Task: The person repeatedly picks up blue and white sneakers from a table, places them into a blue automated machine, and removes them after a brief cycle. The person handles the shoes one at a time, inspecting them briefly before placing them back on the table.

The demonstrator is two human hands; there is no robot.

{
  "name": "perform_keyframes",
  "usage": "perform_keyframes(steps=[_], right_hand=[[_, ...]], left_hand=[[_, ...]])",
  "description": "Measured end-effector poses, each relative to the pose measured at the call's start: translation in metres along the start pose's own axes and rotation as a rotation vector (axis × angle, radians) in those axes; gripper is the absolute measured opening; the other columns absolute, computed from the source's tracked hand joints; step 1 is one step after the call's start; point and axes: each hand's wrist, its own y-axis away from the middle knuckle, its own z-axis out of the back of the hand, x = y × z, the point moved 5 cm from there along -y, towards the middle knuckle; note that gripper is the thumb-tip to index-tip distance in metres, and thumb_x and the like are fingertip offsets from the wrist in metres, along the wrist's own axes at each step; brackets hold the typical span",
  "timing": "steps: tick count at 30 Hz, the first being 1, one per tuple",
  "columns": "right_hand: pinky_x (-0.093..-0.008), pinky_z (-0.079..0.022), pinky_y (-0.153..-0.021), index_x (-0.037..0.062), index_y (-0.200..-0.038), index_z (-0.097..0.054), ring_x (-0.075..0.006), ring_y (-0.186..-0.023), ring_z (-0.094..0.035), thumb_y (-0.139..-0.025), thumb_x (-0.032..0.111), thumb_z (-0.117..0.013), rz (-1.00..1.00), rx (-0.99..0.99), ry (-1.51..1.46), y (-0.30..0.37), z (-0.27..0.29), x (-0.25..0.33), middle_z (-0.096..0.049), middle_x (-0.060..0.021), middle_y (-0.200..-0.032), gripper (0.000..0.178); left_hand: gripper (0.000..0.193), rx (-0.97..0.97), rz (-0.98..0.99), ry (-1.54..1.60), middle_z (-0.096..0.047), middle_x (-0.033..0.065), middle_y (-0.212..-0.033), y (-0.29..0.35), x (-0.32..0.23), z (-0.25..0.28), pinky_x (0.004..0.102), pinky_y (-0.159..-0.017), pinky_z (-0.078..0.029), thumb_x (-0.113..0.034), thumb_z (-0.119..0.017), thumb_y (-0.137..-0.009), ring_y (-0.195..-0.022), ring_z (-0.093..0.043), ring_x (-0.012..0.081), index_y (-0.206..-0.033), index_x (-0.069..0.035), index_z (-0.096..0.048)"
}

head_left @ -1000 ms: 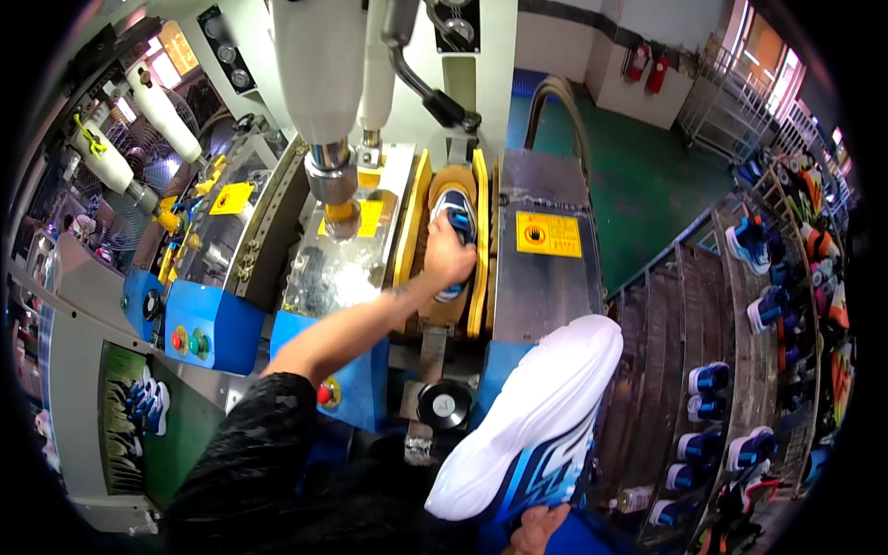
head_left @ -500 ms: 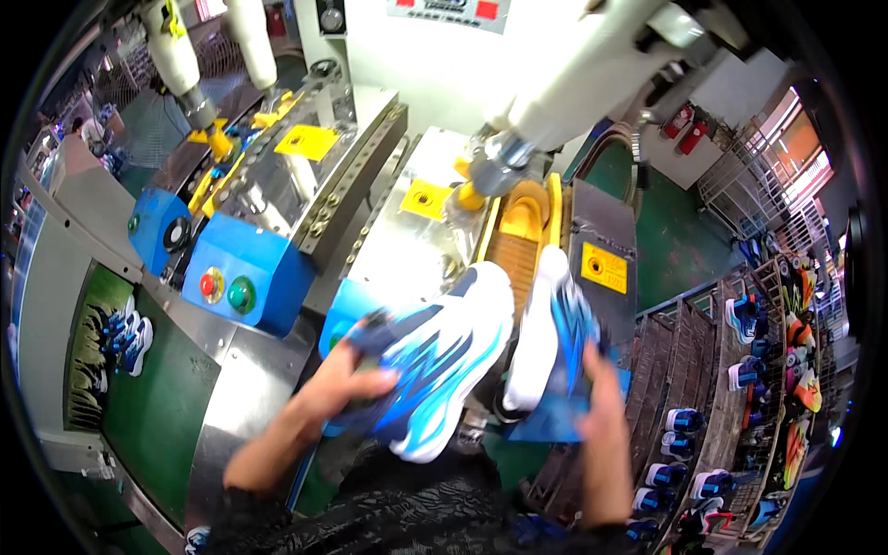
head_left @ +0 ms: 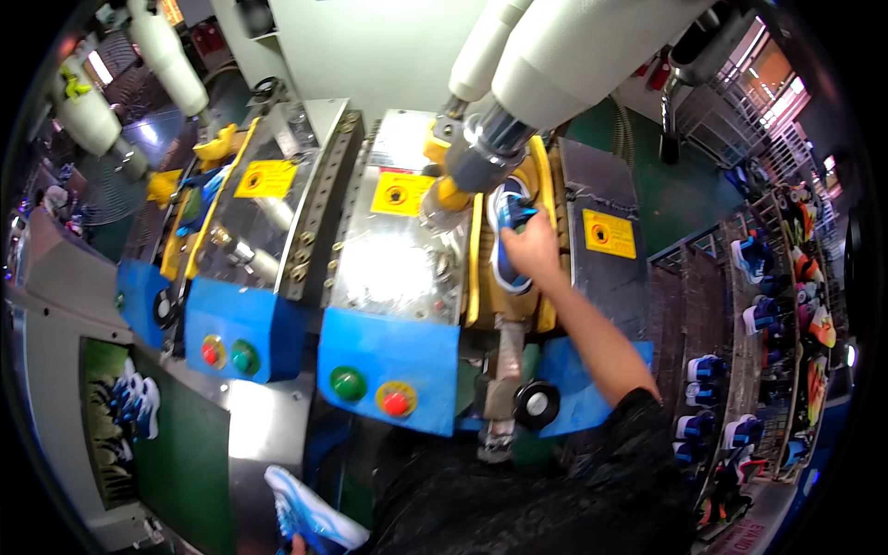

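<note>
In the slot between the machine's yellow side pads (head_left: 475,268) lies a blue and white sneaker (head_left: 505,217). My right hand (head_left: 534,248) reaches over it from the right, its fingers closed on the shoe's upper near the opening. Down at the lower left is another blue and white sneaker (head_left: 313,516), its white sole facing right. Just the fingertips of my left hand (head_left: 298,546) show beneath it, closed on the shoe; the rest of that hand is cut off by the lower edge.
White press arms (head_left: 555,65) hang above the slot. A blue control box (head_left: 388,370) carries green and red buttons, and a black knob (head_left: 536,404) sits below the slot. A second press (head_left: 264,203) stands left. Racks of shoes (head_left: 703,370) line the right.
One sneaker has gone from in front of me into the slot, under my right hand. My left hand has carried the other down to the lower left. The view has shifted.
</note>
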Motion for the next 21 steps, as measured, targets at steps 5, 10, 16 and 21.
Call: perform_keyframes(steps=[5, 10, 16, 21], right_hand=[[-0.045, -0.048, -0.092, -0.0098, -0.129, -0.042, -0.0443, -0.104, -0.059, -0.075, 0.026, -0.067, 0.004, -0.102, -0.004, -0.002, -0.002, -0.003, -0.061, -0.0323, -0.11, 0.07], [-0.0472, -0.047, -0.094, -0.0105, -0.13, -0.037, -0.0434, -0.108, -0.058, -0.079, 0.025, -0.066, -0.031, -0.119, 0.08, 0.012, 0.022, -0.003, -0.058, -0.0295, -0.117, 0.069], [-0.0493, -0.04, -0.102, -0.0022, -0.127, -0.05, -0.041, -0.119, -0.052, -0.08, 0.016, -0.065, 0.609, -0.02, -0.313, 0.201, 0.037, 0.179, -0.054, -0.0251, -0.125, 0.052], [-0.0606, -0.022, -0.112, -0.0044, -0.125, -0.05, -0.0412, -0.13, -0.043, -0.086, 0.028, -0.06, 0.952, 0.123, 0.234, 0.253, -0.101, 0.212, -0.048, -0.0268, -0.133, 0.052]], left_hand=[[0.045, 0.17, 0.05, -0.053, -0.056, 0.0108, -0.127, -0.015, -0.028, -0.017, 0.0339, -0.098, -0.043, -0.027, -0.056, -0.096, -0.111, -0.054, 0.0207, -0.134, -0.001, -0.053], [0.053, 0.46, 0.015, 0.064, -0.062, 0.0158, -0.113, -0.104, -0.03, -0.058, 0.0401, -0.086, -0.054, -0.012, -0.065, -0.085, -0.098, -0.065, 0.0276, -0.131, 0.003, -0.045], [0.048, 0.563, 0.092, -0.099, -0.063, 0.0145, -0.112, -0.116, -0.064, -0.077, 0.0388, -0.084, -0.056, -0.006, -0.064, -0.085, -0.095, -0.066, 0.0264, -0.129, 0.001, -0.048], [0.047, 0.695, -0.054, -0.058, -0.063, 0.0128, -0.113, -0.11, -0.047, -0.068, 0.0369, -0.086, -0.054, -0.009, -0.065, -0.085, -0.096, -0.065, 0.0247, -0.128, 0.001, -0.05]])
